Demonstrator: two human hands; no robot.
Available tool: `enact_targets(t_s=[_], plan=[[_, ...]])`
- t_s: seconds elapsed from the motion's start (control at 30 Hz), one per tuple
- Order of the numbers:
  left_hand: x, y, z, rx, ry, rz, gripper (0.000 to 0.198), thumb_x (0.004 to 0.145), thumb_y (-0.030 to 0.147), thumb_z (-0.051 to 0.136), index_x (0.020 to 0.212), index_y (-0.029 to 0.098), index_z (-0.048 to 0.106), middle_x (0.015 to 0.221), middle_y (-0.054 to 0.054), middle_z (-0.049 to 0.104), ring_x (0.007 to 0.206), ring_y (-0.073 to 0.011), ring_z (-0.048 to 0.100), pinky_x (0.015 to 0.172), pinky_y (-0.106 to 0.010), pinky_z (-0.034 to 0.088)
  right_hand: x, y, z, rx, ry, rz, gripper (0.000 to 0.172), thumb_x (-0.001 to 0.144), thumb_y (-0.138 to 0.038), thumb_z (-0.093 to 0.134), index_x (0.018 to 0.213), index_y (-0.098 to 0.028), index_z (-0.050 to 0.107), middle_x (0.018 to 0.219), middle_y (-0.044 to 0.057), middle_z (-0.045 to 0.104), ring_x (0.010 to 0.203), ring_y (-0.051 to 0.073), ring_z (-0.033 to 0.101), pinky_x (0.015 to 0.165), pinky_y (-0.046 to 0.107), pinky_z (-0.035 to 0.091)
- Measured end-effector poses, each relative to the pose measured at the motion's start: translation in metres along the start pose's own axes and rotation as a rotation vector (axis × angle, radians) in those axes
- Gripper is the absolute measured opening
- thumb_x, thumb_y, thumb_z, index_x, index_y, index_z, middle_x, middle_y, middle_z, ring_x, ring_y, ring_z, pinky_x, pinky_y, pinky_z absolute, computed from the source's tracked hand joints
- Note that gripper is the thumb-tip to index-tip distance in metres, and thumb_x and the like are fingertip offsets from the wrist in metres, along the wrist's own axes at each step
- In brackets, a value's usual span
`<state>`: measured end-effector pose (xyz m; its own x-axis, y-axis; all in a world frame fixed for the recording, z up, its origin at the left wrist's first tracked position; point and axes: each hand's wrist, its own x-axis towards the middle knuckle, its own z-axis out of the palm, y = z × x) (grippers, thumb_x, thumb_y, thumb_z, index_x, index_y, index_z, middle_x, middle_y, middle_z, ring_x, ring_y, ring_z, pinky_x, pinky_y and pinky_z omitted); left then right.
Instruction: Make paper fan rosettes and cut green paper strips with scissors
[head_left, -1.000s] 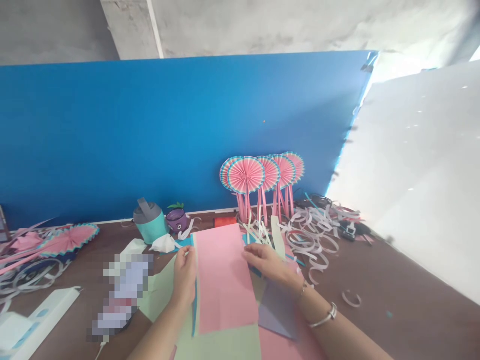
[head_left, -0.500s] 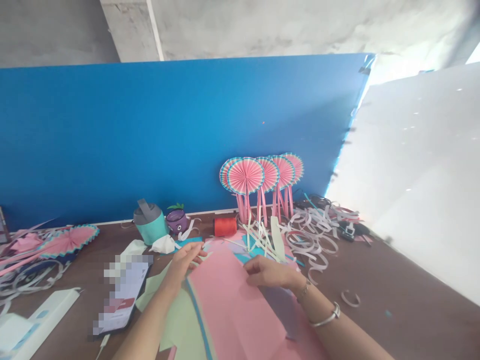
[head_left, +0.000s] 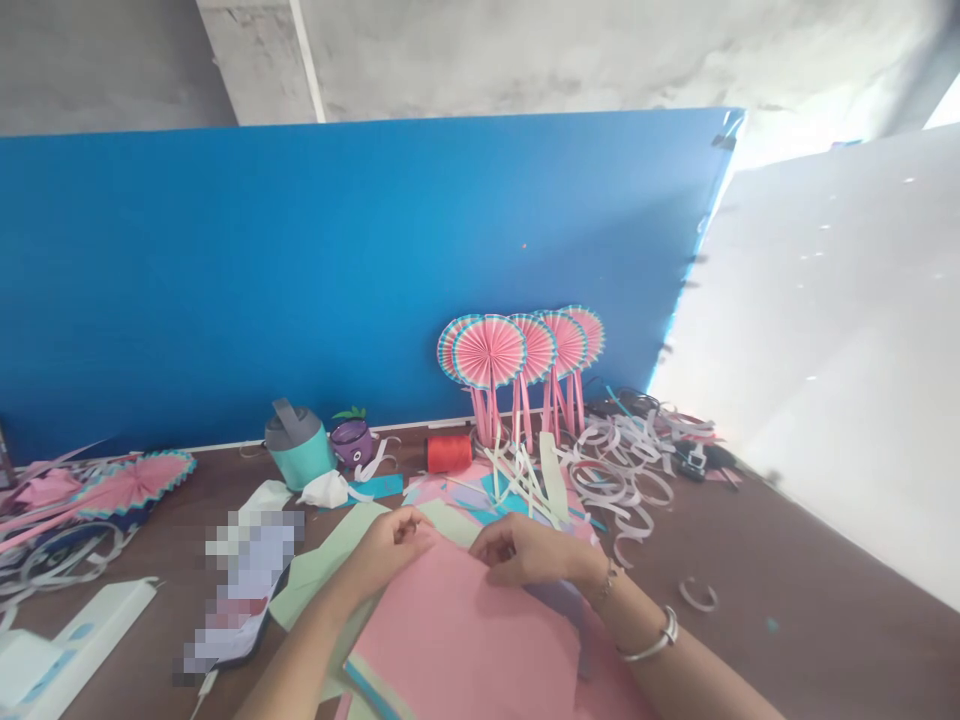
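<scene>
A pink paper sheet (head_left: 480, 630) lies in front of me, with a blue and cream strip along its lower left edge. My left hand (head_left: 394, 548) pinches the sheet's upper left corner between thumb and fingers. At its upper right edge, my right hand (head_left: 517, 550) has its fingers curled onto the paper. Green paper sheets (head_left: 319, 570) spread out beneath and to the left. More pink and purplish paper shows under my right wrist.
Round pink pleated fans (head_left: 491, 352) lean on the blue partition (head_left: 300, 260). In front are a red thread spool (head_left: 449, 453), curled paper strips (head_left: 600, 475), a purple cup (head_left: 352, 441) and a teal cup (head_left: 301, 455). A phone (head_left: 251, 590) lies left.
The pink sheet has shifted and turned, its top edge nearer me and its striped edge lower left. My left hand has moved right and down onto its corner, fingers closing; my right hand moved slightly left.
</scene>
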<state>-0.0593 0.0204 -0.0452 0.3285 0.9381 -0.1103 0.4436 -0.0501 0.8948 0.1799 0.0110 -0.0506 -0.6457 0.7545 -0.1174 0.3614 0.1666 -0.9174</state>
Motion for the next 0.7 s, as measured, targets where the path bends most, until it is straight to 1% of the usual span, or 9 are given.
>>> enact_targets(t_s=[0.07,0.1,0.2,0.27,0.37,0.43,0.53,0.6,0.7], plan=[[0.002,-0.002,-0.002,-0.006,-0.021,0.011,0.029,0.070,0.045,0.056,0.069,0.017,0.052,0.063,0.004,0.043,0.062,-0.0125,0.040,0.058,-0.024,0.030,0.000,0.000,-0.001,0.022,0.081,0.006,0.028,0.064,-0.018,0.063,0.091,-0.017,0.071,0.067,-0.001,0.060,0.058,0.010,0.050,0.052,0.019,0.037],[0.002,-0.003,-0.003,-0.007,-0.026,0.017,0.029,0.070,0.045,0.055,0.066,0.017,0.050,0.062,0.004,0.043,0.062,-0.0127,0.041,0.059,-0.024,0.030,0.001,0.001,-0.002,0.045,0.139,0.008,0.028,0.066,-0.021,0.065,0.092,-0.017,0.071,0.067,-0.001,0.060,0.058,0.010,0.050,0.053,0.019,0.038],[0.001,-0.003,-0.005,0.014,-0.027,0.026,0.026,0.069,0.042,0.055,0.066,0.018,0.050,0.062,0.005,0.040,0.062,-0.0124,0.039,0.059,-0.024,0.029,0.003,0.003,-0.008,0.160,0.351,-0.001,0.028,0.075,-0.037,0.061,0.090,-0.015,0.069,0.072,0.001,0.061,0.056,0.009,0.048,0.052,0.020,0.037],[0.000,-0.002,-0.007,0.022,-0.063,0.011,0.022,0.068,0.039,0.054,0.065,0.018,0.049,0.061,0.005,0.038,0.060,-0.0117,0.037,0.057,-0.024,0.028,0.006,0.007,-0.013,0.218,0.520,-0.021,0.034,0.079,-0.044,0.054,0.084,-0.014,0.068,0.073,0.003,0.061,0.054,0.009,0.045,0.050,0.021,0.035],[-0.002,-0.001,-0.007,0.014,-0.144,-0.022,0.016,0.066,0.033,0.053,0.063,0.018,0.047,0.059,0.006,0.037,0.058,-0.0108,0.036,0.055,-0.023,0.026,0.010,0.018,-0.022,0.192,0.811,-0.018,0.036,0.080,-0.046,0.050,0.083,-0.014,0.066,0.066,0.002,0.058,0.053,0.010,0.044,0.049,0.022,0.035],[-0.003,0.001,-0.007,0.027,-0.151,-0.044,0.012,0.064,0.029,0.052,0.062,0.018,0.046,0.057,0.006,0.036,0.056,-0.0104,0.034,0.053,-0.023,0.025,0.011,0.026,-0.025,0.110,0.947,0.013,0.033,0.080,-0.042,0.049,0.085,-0.014,0.065,0.064,0.002,0.058,0.053,0.011,0.045,0.049,0.022,0.036],[-0.003,0.003,-0.005,0.064,-0.103,-0.072,0.006,0.063,0.023,0.048,0.067,0.019,0.048,0.057,0.006,0.037,0.055,-0.0109,0.035,0.053,-0.023,0.026,0.010,0.034,-0.029,-0.073,0.989,0.098,0.029,0.078,-0.035,0.046,0.089,-0.015,0.064,0.061,0.001,0.059,0.053,0.014,0.049,0.051,0.023,0.036],[-0.001,0.002,-0.004,0.077,-0.062,-0.039,0.013,0.059,0.019,0.046,0.071,0.019,0.050,0.063,0.005,0.043,0.060,-0.0120,0.039,0.056,-0.023,0.030,0.007,0.033,-0.032,-0.216,0.999,0.177,0.029,0.078,-0.030,0.044,0.093,-0.016,0.064,0.062,0.001,0.060,0.055,0.015,0.053,0.053,0.024,0.037],[0.005,-0.004,-0.003,0.095,0.001,0.020,0.013,0.058,0.019,0.042,0.068,0.019,0.051,0.068,0.003,0.047,0.064,-0.0137,0.042,0.059,-0.024,0.033,-0.002,0.028,-0.043,-0.451,1.068,0.312,0.029,0.078,-0.023,0.042,0.096,-0.018,0.065,0.075,0.004,0.067,0.066,0.017,0.058,0.059,0.025,0.038]])
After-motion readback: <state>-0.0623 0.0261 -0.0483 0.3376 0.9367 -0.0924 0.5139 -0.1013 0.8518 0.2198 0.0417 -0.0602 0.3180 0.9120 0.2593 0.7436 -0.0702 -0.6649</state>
